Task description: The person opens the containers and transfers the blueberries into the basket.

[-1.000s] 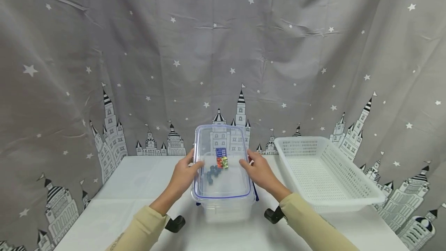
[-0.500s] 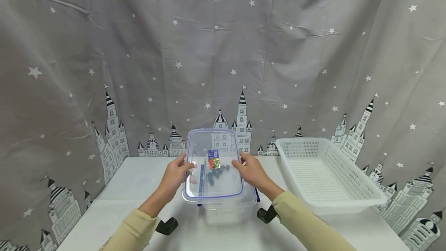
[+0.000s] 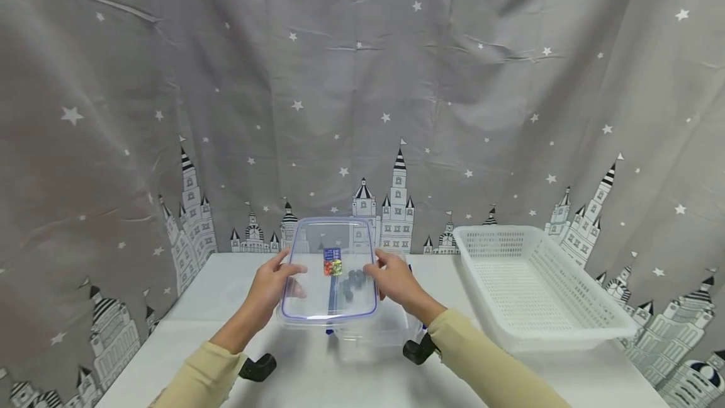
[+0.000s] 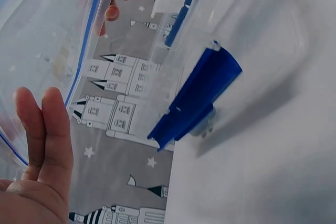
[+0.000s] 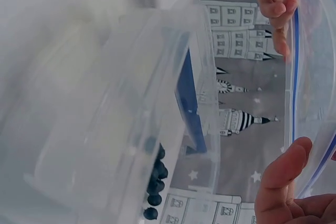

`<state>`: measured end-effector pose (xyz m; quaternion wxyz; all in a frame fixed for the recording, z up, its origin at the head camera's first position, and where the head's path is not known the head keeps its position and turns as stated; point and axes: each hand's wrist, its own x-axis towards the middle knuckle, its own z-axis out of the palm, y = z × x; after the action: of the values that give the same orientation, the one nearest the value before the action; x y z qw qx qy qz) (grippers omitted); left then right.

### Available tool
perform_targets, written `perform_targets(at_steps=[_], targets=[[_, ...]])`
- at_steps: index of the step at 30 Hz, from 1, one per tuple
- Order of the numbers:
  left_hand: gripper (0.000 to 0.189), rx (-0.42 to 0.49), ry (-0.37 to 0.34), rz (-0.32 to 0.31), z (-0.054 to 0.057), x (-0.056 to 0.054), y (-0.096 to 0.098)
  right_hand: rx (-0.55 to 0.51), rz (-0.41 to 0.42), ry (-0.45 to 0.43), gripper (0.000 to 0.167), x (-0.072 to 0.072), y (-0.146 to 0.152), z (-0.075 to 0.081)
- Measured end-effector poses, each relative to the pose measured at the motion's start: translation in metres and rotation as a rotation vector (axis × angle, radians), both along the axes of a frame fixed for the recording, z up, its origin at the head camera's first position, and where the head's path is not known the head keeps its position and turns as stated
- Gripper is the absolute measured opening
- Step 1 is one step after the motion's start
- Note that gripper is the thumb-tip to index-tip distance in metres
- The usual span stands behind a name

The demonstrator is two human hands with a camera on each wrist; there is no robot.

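A clear rectangular lid [image 3: 317, 298] with a blue seal line and a small printed label [image 3: 332, 261] is up above the table, tilted. Its left edge is gripped by my left hand [image 3: 265, 289], thumb on top. On the opposite edge my right hand [image 3: 401, 282] holds it the same way. Below and to the right, partly covered by the lid, stands a clear plastic food container [image 3: 376, 337]. Dark round blueberries [image 5: 155, 179] lie inside it, seen through the wall in the right wrist view. Blue side latches [image 4: 199, 93] hang folded out from the container.
A white perforated plastic basket [image 3: 540, 288] stands on the right of the white table [image 3: 226, 288]. Behind the table hangs a grey curtain [image 3: 362, 80] printed with stars and castles. Dark wrist-camera mounts [image 3: 257, 368] show below the forearms.
Both hands have carried the lid leftward off the container, uncovering more of its right side. The container and basket stay in place on the table; the head view has shifted slightly.
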<state>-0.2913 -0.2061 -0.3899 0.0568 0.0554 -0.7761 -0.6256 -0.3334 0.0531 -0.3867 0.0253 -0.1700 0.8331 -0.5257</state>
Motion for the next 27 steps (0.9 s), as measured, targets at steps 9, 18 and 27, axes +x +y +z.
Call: perform_targets(at_steps=[9, 18, 27], targets=[[0.079, -0.008, -0.027, 0.026, -0.004, 0.001, -0.019, -0.031, 0.048, -0.068, 0.055, -0.001, -0.019, -0.006], [0.077, -0.036, -0.052, 0.046, -0.006, 0.003, -0.037, -0.084, 0.064, -0.131, 0.066, 0.004, -0.04, -0.008], [0.076, -0.067, -0.082, 0.081, -0.012, 0.003, -0.056, -0.123, 0.055, -0.178, 0.075, 0.007, -0.063, -0.013]])
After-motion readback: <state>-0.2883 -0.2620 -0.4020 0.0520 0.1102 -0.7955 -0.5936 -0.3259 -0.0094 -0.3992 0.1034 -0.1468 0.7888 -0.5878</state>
